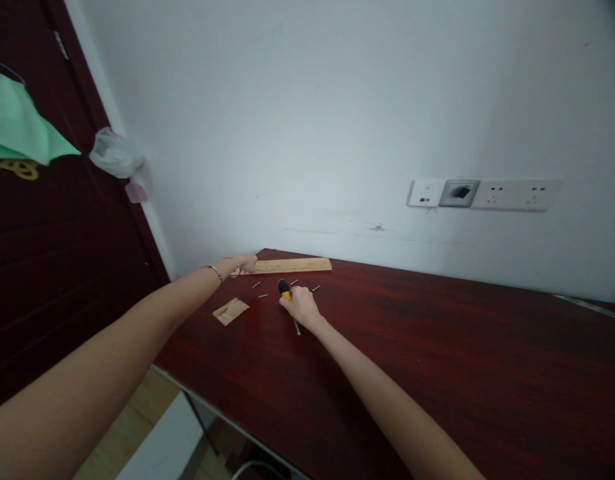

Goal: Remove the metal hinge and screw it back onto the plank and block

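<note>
My left hand (246, 264) is closed over the left end of a narrow wooden plank (297, 265), which lies flat along the back of the dark red table. In my right hand (302, 305) is a screwdriver (284, 289) with a black and yellow handle; its metal shaft points back toward me, close above or on the tabletop. Around it lie several loose metal screws or nails, one (263, 295) left of the handle and another (316, 288) just right of my right hand. A small flat tan piece (231, 311), of wood or cardboard, sits nearer me on the left.
The table (437, 360) runs along a white wall that carries a row of sockets (512, 195). At the left stands a dark red door (77, 247) with a green cloth (22, 120) on it. A white plastic bag (115, 153) hangs beside the door frame.
</note>
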Tool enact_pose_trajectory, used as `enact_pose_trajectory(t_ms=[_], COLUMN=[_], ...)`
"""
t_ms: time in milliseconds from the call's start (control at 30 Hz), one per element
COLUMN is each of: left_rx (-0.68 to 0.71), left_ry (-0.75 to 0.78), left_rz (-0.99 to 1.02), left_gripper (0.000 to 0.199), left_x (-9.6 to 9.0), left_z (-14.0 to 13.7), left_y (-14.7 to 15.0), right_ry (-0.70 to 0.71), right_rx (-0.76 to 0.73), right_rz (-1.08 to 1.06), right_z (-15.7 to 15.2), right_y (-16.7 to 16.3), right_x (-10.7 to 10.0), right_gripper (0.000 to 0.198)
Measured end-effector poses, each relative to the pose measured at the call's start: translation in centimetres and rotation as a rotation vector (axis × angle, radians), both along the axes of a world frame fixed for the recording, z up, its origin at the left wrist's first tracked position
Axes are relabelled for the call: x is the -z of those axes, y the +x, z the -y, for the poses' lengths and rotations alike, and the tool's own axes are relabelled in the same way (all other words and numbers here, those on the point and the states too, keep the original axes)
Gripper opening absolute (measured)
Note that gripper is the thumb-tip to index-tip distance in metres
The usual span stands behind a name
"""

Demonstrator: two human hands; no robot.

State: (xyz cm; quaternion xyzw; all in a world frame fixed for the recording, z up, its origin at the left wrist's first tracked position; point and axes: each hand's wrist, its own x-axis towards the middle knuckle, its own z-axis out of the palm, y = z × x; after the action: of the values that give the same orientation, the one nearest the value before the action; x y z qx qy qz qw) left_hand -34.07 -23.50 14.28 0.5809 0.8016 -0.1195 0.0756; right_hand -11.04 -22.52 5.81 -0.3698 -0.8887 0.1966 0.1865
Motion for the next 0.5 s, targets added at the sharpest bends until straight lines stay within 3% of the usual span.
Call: enact_pose_trajectory(t_ms=[200,500], left_rx=[-0.094,-0.042], left_ry=[-0.039,0.003], left_rz=[-0.077,-0.061], left_gripper=[0.025,0.025], left_x=[-0.1,-1.2], left_z=[-2.0,-3.9], left_y=[-0.6,-0.1], right_ry=[0.003,0.025], right_rx=[-0.036,-0.013], right_rz=[0.007,0.007], right_z=[3.0,2.9], right_y=[-1.9,-3.1], right_x=[0.8,1.9], right_gripper=[0.034,0.033])
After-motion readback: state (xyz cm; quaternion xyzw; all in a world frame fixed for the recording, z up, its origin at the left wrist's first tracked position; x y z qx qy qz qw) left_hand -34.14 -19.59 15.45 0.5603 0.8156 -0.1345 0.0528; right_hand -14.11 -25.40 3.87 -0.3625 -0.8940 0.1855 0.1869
